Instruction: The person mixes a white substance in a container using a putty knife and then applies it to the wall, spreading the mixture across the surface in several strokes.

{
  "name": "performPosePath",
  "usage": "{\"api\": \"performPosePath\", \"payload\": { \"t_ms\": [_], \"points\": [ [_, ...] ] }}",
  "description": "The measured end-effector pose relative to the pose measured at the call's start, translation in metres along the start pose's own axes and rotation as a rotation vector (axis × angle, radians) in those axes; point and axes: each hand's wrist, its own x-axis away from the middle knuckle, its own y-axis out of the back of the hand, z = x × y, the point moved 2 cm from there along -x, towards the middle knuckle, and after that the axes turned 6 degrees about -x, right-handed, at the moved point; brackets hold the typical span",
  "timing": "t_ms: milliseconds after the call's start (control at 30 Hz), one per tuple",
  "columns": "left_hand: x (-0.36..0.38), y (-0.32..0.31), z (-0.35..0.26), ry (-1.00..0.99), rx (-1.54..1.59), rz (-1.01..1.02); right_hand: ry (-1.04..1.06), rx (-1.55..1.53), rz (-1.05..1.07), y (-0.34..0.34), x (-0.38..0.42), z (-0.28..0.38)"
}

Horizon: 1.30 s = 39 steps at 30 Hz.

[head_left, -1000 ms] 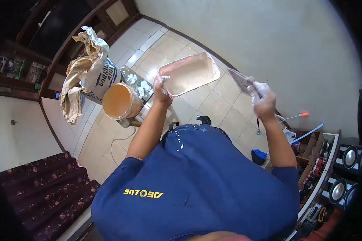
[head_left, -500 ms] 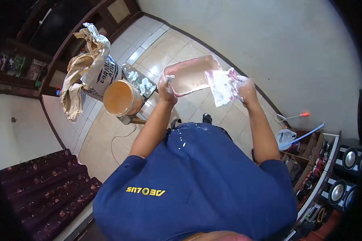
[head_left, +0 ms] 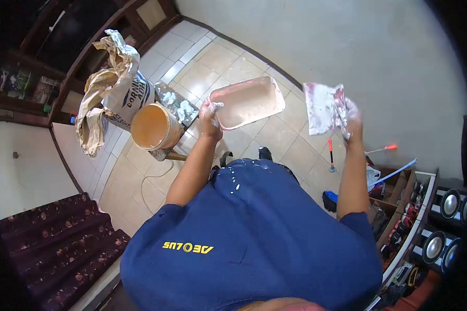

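Observation:
My left hand (head_left: 210, 120), smeared with white paste, is closed on the left end of a rectangular pinkish tub (head_left: 281, 98), its thumb over the rim. The tub is tilted so that its pale, smeared inside faces me. Off to the right, close to the grey wall, my right hand (head_left: 353, 120) grips a flat rectangular piece (head_left: 320, 109) by its right edge. White paste coats that piece, with pinkish red showing through at its edges; its kind is unclear. White paste also covers the fingers of my right hand.
An orange-stained bucket (head_left: 151, 127) stands at left beside a paste-splattered board (head_left: 177, 102). Behind it is an opened paper sack (head_left: 125, 98). A red-handled tool (head_left: 331, 154) lies below my right hand. A shelf with shoes (head_left: 399, 228) and speakers (head_left: 435, 246) stand at right.
My right hand has moved right with the flat piece, away from the tub and towards the wall. The tub stays in my left hand, slightly shifted. The red-handled tool has come into view.

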Motion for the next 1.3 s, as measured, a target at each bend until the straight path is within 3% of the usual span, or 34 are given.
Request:
{"api": "performPosePath", "payload": {
  "t_ms": [33, 100, 133, 200, 233, 300, 433, 500, 600, 767, 967, 1200, 1300],
  "points": [
    [0.001, -0.003, 0.000, 0.004, 0.000, 0.004, 0.001, 0.000, -0.006, -0.008, 0.000, 0.018],
    [0.005, -0.008, 0.001, 0.044, -0.085, 0.033, 0.446, 0.826, 0.103, -0.042, 0.008, 0.068],
    [0.003, -0.005, 0.007, 0.069, -0.072, 0.030, 0.445, 0.826, 0.095, -0.053, 0.007, 0.084],
    [-0.001, 0.011, 0.021, 0.119, -0.070, 0.014, 0.792, 1.174, 0.388, -0.081, 0.008, 0.108],
    [0.001, 0.003, 0.015, 0.165, -0.062, -0.010, 0.792, 1.176, 0.382, -0.091, 0.007, 0.113],
    [0.006, -0.010, 0.011, 0.162, -0.016, -0.004, 0.851, 1.356, 0.629, -0.112, 0.008, 0.115],
    [0.005, -0.007, 0.015, 0.160, -0.135, 0.038, 0.996, 1.549, 0.801, -0.142, 0.002, 0.108],
    [0.009, -0.007, 0.013, 0.167, -0.201, 0.048, 0.998, 1.556, 0.849, -0.155, 0.000, 0.105],
    [0.009, -0.010, 0.010, 0.184, -0.053, 0.063, 1.014, 1.633, 0.936, -0.166, -0.001, 0.098],
    [0.018, -0.017, 0.002, 0.140, -0.089, 0.031, 0.899, 1.729, 1.030, -0.178, -0.002, 0.087],
    [0.014, -0.016, 0.007, 0.068, -0.249, 0.064, 0.693, 1.800, 1.047, -0.188, 0.008, 0.087],
    [0.010, -0.018, 0.012, 0.055, -0.242, 0.114, 0.679, 1.699, 1.017, -0.176, 0.003, 0.073],
    [0.011, -0.023, 0.012, 0.056, -0.249, 0.112, 0.582, 1.691, 0.996, -0.175, 0.005, 0.072]
  ]
}}
